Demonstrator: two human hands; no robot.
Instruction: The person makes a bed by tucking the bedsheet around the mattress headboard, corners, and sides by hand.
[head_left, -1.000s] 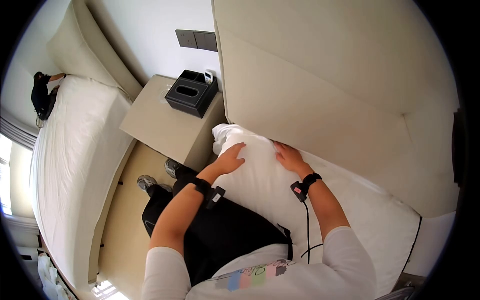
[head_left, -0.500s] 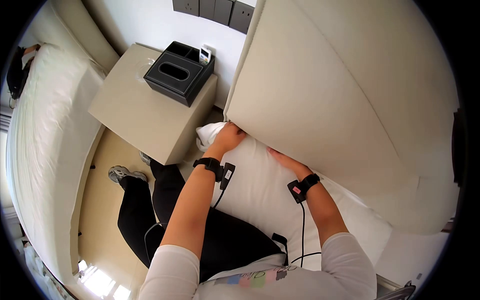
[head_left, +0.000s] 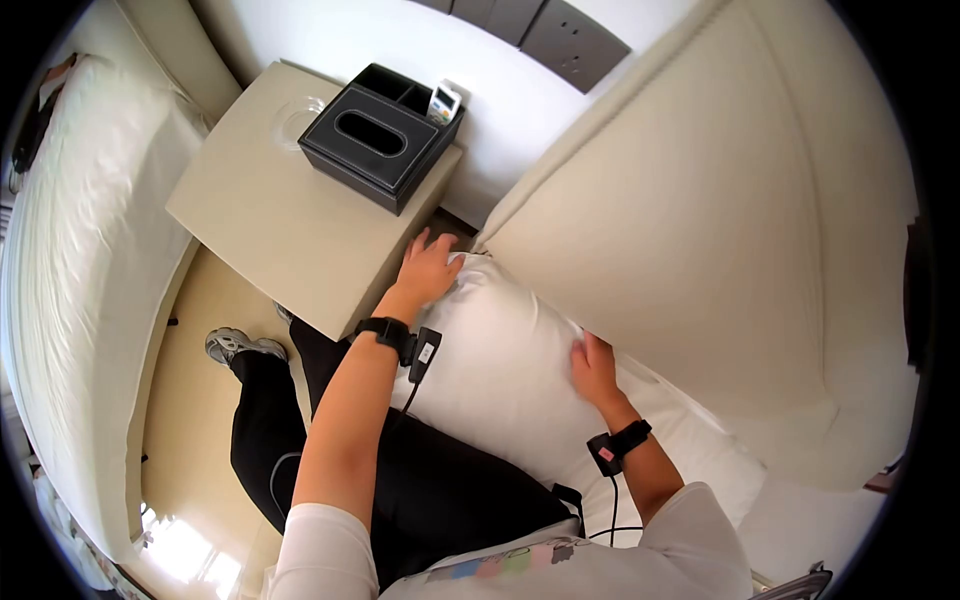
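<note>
My left hand [head_left: 430,268] rests at the corner of a white-sheeted mattress [head_left: 500,350], close to the nightstand's side, its fingers spread and bent over the corner. Against the lower edge of the beige headboard [head_left: 680,220], my right hand [head_left: 596,372] touches the white sheet. Its thumb stands apart from the fingers, whose tips reach the gap between mattress and headboard and are partly hidden. Neither hand visibly grips anything. A black strap with a small box sits on each wrist.
A beige nightstand [head_left: 270,190] stands at the left with a black tissue box [head_left: 370,130], a white remote [head_left: 443,102] and a clear glass dish [head_left: 297,122]. Another white-covered bed [head_left: 85,290] lies far left. Grey sockets [head_left: 575,45] are on the wall.
My left hand has moved slightly left off the headboard's corner, and its fingers have spread. My right hand has shifted right and down along the headboard edge. The sheet's corner now lies smoother.
</note>
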